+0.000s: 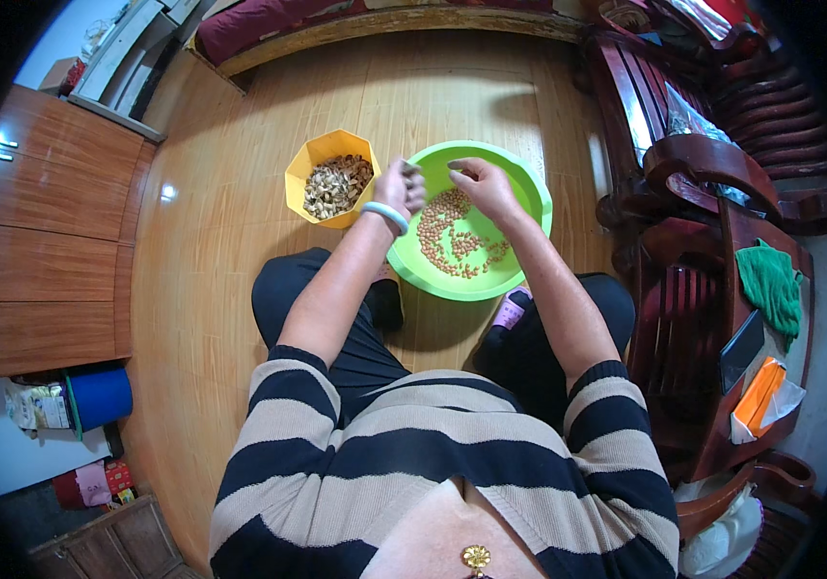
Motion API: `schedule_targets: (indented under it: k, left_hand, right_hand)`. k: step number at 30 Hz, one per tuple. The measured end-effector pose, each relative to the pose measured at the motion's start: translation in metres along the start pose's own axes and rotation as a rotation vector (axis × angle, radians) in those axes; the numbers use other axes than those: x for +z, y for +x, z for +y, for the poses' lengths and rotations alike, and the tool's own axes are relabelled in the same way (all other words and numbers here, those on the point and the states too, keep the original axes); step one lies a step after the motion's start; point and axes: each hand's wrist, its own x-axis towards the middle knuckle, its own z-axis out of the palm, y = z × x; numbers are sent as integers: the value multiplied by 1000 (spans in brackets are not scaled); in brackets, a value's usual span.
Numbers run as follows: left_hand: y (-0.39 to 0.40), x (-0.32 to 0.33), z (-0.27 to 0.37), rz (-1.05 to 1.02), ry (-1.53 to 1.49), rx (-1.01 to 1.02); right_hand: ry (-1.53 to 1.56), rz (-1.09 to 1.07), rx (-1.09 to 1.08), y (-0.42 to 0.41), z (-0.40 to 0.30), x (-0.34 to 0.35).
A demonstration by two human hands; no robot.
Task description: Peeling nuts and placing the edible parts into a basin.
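Note:
A lime-green plastic basin (457,289) stands on the floor between my feet, with many small round tan-brown kernels (438,235) spread over its bottom. To its left is a yellow octagonal container (299,170) with pale and brown empty shells (334,189) inside. My left hand (400,189), a pale bangle (386,216) at its wrist, is over the basin's left rim beside the container. Its fingers are curled and blurred, so whether it holds anything is hidden. Above the basin, my right hand (484,187) has thumb and forefinger slightly apart, nothing visible between them.
Wooden cabinets (44,231) and a blue bin (101,396) line the left side. At right stands a dark wooden bench (663,246); a green cloth (769,282), a dark phone-like slab (741,351) and an orange tissue pack (757,398) lie on its broad arm. A bed frame (399,27) spans the far side.

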Motion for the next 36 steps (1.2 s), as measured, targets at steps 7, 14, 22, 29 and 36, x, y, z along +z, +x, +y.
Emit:
schedule_targets:
  k: [7, 14, 22, 29, 36]
  left_hand:
    - [7, -33, 40, 538, -268, 409]
    - [14, -16, 3, 50, -207, -43]
    - [-5, 13, -19, -300, 76, -79]
    - [-11, 16, -17, -175, 94, -119]
    - [-10, 9, -15, -315, 223, -146]
  right_hand:
    - [-1, 16, 29, 2, 4, -8]
    - [-93, 46, -201, -12, -12, 5]
    - [-292, 9, -208, -24, -23, 11]
    - [178, -8, 3, -4, -3, 12]
    - [229, -80, 79, 0, -1, 4]
